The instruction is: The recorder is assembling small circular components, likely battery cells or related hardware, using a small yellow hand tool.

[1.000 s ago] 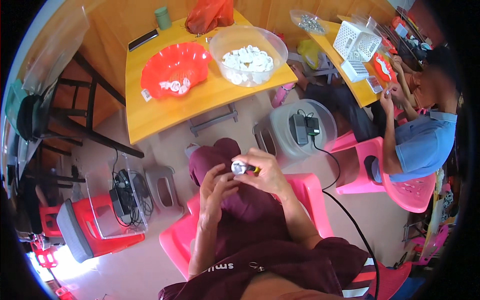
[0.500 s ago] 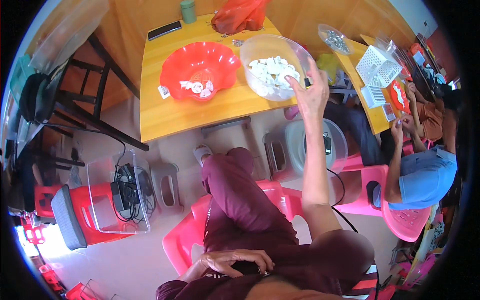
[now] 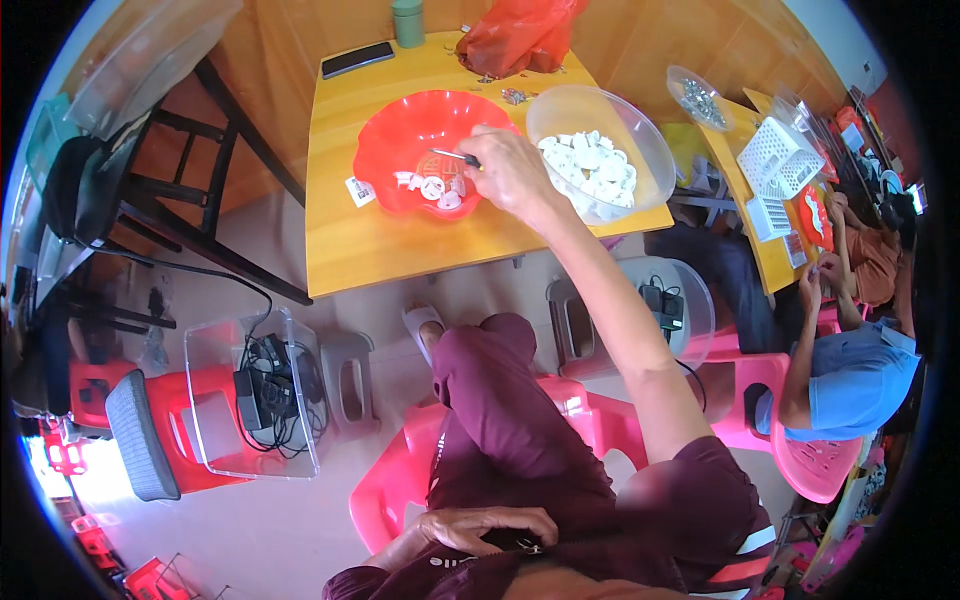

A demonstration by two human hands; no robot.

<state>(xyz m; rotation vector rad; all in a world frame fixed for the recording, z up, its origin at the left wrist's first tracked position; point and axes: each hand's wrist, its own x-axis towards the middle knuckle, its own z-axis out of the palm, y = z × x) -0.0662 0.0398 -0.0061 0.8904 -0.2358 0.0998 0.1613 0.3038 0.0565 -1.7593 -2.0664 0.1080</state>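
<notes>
My right hand (image 3: pixel 507 172) is closed on a small screwdriver (image 3: pixel 455 156) with a dark handle and thin metal shaft. It reaches over the right side of a red scalloped bowl (image 3: pixel 400 128), the shaft pointing left. Several small white plastic pieces (image 3: pixel 432 187) lie low in the bowl. Beside it stands a clear oval tub (image 3: pixel 652 150) with a heap of white plastic parts (image 3: pixel 590 165). My left hand (image 3: pixel 487 527) lies loosely over the dark garment at my waist, fingers extended and slightly bent, nothing visible in it.
The yellow table (image 3: pixel 400 255) also carries a phone (image 3: pixel 358 60), a green canister (image 3: pixel 408 24), a red plastic bag (image 3: pixel 520 38) and small metal bits (image 3: pixel 517 96). At right, a person in blue (image 3: pixel 858 375) works at another table. A clear bin (image 3: pixel 310 425) of cables stands left.
My right hand has moved left from the tub's rim to above the red bowl, bringing the screwdriver into plain sight. The view has shifted slightly; my left hand stays at my waist.
</notes>
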